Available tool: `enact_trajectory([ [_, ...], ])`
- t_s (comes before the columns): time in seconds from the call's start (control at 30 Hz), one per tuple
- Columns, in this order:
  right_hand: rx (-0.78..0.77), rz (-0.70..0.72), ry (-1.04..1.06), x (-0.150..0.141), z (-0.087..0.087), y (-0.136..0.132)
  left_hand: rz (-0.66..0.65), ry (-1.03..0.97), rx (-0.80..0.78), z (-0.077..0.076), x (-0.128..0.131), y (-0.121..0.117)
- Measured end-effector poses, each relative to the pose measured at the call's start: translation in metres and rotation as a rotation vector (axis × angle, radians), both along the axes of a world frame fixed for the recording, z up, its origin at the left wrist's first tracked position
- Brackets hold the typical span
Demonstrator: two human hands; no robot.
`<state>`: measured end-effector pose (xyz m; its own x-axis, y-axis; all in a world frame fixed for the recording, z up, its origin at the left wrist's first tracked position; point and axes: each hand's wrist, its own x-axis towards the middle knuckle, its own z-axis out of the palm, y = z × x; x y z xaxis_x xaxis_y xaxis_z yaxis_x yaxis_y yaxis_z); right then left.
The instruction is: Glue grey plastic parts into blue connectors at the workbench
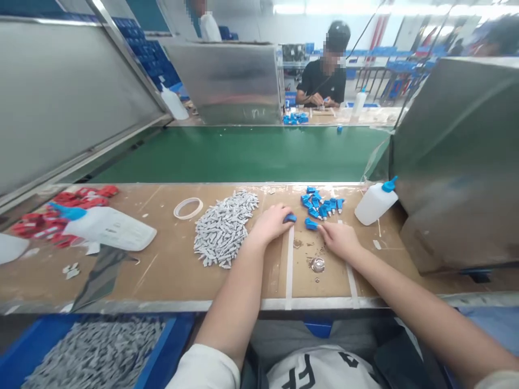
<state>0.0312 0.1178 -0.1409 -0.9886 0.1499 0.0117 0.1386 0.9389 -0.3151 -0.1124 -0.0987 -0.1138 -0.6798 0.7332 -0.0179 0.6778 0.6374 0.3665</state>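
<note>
My left hand (272,222) is closed around a small dark blue plastic part (290,218), just right of a heap of small grey plastic pieces (225,229). Lower to the right, my right hand (339,239) pinches the end of a bright blue plastic part (311,224) with a light tip. Beyond both hands lies a loose cluster of similar blue parts (322,205), several with white ends. Between my forearms, a small puddle of clear liquid (318,265) sits on the brown work surface (170,270).
A white squeeze bottle (375,202) stands at right; another bottle (115,228) lies at left near red parts (87,197). A tape roll (188,208) is left of the grey heap. Beyond runs a green conveyor belt (243,154); a co-worker (324,81) sits across it.
</note>
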Motion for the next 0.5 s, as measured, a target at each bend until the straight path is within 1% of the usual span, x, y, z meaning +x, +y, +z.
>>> enact_trajectory([
  [0.03,0.026,-0.038,-0.017,-0.005,0.006,-0.002,-0.007,0.003,-0.017,0.000,-0.002,0.000],
  [0.07,0.002,-0.086,-0.016,-0.008,0.012,-0.004,-0.017,0.022,0.010,0.002,-0.002,0.001],
  [0.1,-0.081,-0.132,0.003,-0.008,0.019,-0.006,-0.034,0.063,0.077,0.007,0.003,0.004],
  [0.13,-0.215,-0.161,0.039,-0.005,0.027,-0.008,-0.082,0.122,0.176,0.015,0.011,0.009],
  [0.17,-0.393,-0.146,0.096,0.003,0.034,-0.010,-0.167,0.193,0.307,0.025,0.023,0.014],
  [0.2,-0.591,-0.084,0.154,0.015,0.041,-0.012,-0.253,0.291,0.434,0.037,0.038,0.021],
  [0.23,-0.775,0.016,0.210,0.031,0.047,-0.013,-0.360,0.376,0.485,0.048,0.055,0.027],
  [0.27,-0.914,0.131,0.240,0.049,0.053,-0.015,-0.473,0.444,0.479,0.059,0.075,0.033],
  [0.3,-1.017,0.200,0.248,0.070,0.057,-0.016,-0.545,0.493,0.470,0.068,0.095,0.038],
  [0.33,-1.078,0.241,0.251,0.092,0.059,-0.015,-0.589,0.537,0.493,0.075,0.114,0.042],
  [0.37,-1.096,0.262,0.250,0.116,0.060,-0.014,-0.627,0.552,0.512,0.079,0.132,0.046],
  [0.4,-1.076,0.251,0.261,0.140,0.057,-0.010,-0.658,0.546,0.509,0.080,0.148,0.047],
  [0.43,-1.024,0.221,0.296,0.164,0.052,-0.004,-0.688,0.544,0.510,0.079,0.161,0.048],
  [0.5,-0.862,0.110,0.418,0.207,0.035,0.018,-0.679,0.591,0.523,0.073,0.178,0.046],
])
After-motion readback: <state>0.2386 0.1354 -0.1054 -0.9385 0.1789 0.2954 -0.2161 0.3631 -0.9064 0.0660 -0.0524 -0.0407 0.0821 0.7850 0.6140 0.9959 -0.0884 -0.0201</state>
